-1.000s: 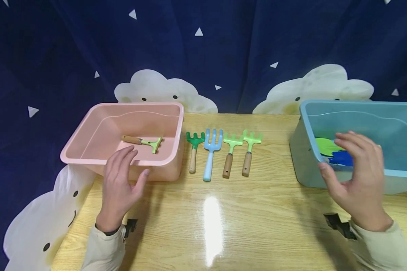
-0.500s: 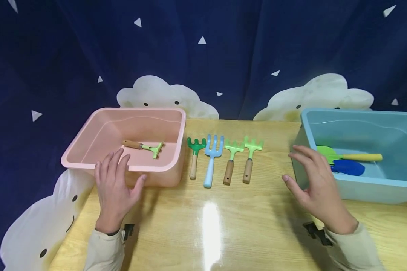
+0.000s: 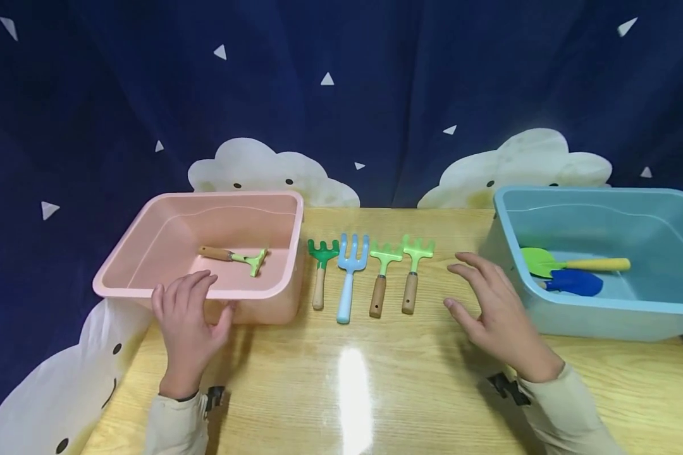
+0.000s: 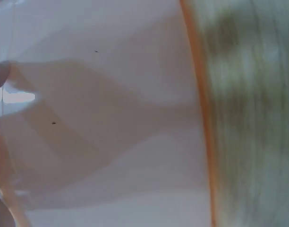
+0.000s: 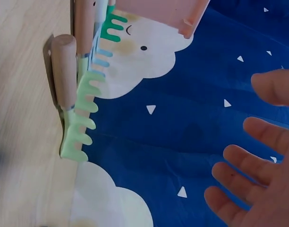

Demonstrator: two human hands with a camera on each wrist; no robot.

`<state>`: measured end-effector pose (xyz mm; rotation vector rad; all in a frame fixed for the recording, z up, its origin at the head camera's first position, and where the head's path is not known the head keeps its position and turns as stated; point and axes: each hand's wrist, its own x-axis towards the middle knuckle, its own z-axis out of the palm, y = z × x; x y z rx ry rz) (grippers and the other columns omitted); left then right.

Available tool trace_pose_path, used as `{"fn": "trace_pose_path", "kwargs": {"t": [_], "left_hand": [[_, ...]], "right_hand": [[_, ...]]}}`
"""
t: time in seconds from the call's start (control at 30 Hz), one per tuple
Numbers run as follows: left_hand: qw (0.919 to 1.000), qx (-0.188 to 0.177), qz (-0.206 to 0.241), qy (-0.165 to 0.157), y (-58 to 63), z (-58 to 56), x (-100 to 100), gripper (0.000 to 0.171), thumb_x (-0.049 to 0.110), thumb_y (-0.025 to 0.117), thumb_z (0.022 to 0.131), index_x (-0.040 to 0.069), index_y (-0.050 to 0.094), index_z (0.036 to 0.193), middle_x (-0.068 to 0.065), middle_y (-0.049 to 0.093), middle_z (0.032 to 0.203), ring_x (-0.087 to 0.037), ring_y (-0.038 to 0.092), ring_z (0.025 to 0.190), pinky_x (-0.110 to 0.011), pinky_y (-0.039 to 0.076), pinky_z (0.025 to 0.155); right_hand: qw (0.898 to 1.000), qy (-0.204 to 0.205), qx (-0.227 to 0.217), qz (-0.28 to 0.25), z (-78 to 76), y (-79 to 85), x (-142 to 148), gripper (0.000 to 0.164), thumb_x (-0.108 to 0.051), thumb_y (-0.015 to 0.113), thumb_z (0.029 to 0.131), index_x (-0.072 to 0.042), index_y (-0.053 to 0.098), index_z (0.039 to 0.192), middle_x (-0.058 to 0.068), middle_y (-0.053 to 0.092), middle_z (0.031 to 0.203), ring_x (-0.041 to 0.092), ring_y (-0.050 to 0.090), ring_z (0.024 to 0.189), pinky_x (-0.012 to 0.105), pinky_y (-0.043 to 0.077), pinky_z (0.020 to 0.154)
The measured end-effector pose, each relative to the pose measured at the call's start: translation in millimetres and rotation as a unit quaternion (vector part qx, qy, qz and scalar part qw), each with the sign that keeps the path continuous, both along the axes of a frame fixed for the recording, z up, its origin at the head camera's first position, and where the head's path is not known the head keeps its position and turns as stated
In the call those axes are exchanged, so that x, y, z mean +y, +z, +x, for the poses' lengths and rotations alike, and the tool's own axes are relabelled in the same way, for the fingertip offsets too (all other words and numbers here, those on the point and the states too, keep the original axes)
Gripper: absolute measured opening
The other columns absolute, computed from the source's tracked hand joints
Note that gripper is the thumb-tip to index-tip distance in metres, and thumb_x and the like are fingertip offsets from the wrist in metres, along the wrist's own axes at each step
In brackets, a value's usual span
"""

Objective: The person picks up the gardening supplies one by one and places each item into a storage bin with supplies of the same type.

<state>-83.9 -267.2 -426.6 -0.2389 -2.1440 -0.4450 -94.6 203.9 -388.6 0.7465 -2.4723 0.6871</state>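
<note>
My left hand (image 3: 186, 328) rests at the near rim of the pink bin (image 3: 124, 253), fingers over the edge and holding nothing. Inside that bin lies a small light-green rake with a wooden handle (image 3: 215, 253). My right hand (image 3: 498, 309) hovers, fingers spread and relaxed, between the blue bin (image 3: 609, 319) and a row of garden hand tools. The row has a dark-green rake (image 3: 320, 272), a light-blue fork (image 3: 350, 272), and two light-green rakes, one left (image 3: 380, 278) and one right (image 3: 412, 275). The right rake is nearest to my right hand.
A green shovel with a yellow handle (image 3: 594, 265) and a blue shovel (image 3: 577, 282) lie in the blue bin. The wooden table (image 3: 296, 392) ends at a dark-blue curtain (image 3: 296, 95) with white clouds and triangles.
My right hand has moved left from over the blue bin to the table beside it, uncovering the shovels. My left hand has shifted slightly left along the pink bin's rim.
</note>
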Motion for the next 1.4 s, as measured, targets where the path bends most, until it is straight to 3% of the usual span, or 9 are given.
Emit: {"fn": "trace_pose_path", "kwargs": {"t": [0.3,0.8,1.27,1.4], "left_hand": [[0.9993,0.032,0.019,-0.009,-8.6,0.6,-1.2,0.057,0.045,0.07,0.078,-0.001,0.066,0.111,-0.019,0.066,0.115,-0.04,0.052,0.111,-0.057,0.016,0.114],[0.9989,0.039,0.021,-0.015,-10.3,-3.8,-2.4,0.057,0.048,0.068,0.08,0.0,0.066,0.11,-0.02,0.065,0.112,-0.04,0.05,0.11,-0.056,0.015,0.114],[0.9979,0.056,0.027,-0.016,-8.9,-7.2,0.1,0.054,0.041,0.07,0.074,-0.001,0.065,0.108,-0.021,0.064,0.11,-0.041,0.05,0.109,-0.054,0.016,0.113],[0.9973,0.061,0.035,-0.02,-7.9,-7.6,0.7,0.054,0.041,0.071,0.074,-0.002,0.066,0.107,-0.021,0.064,0.109,-0.041,0.05,0.108,-0.052,0.015,0.114]], "right_hand": [[0.999,0.005,-0.034,0.015,-5.8,-7.9,-9.1,0.054,-0.015,0.074,0.083,-0.003,0.054,0.132,0.02,0.048,0.144,0.037,0.047,0.128,0.055,0.036,0.102],[0.996,0.001,-0.087,0.028,-15.8,-19.5,-14.6,0.05,-0.02,0.072,0.088,-0.005,0.055,0.133,0.016,0.052,0.141,0.034,0.049,0.13,0.055,0.043,0.1],[0.986,0.044,-0.156,0.048,-42.0,-42.9,-30.4,0.039,-0.022,0.068,0.092,-0.005,0.058,0.126,0.013,0.06,0.129,0.033,0.057,0.122,0.052,0.047,0.099],[0.979,0.039,-0.195,0.035,-51.5,-52.7,-33.0,0.039,-0.021,0.067,0.093,-0.003,0.058,0.126,0.015,0.061,0.127,0.034,0.06,0.118,0.052,0.049,0.096]]}}
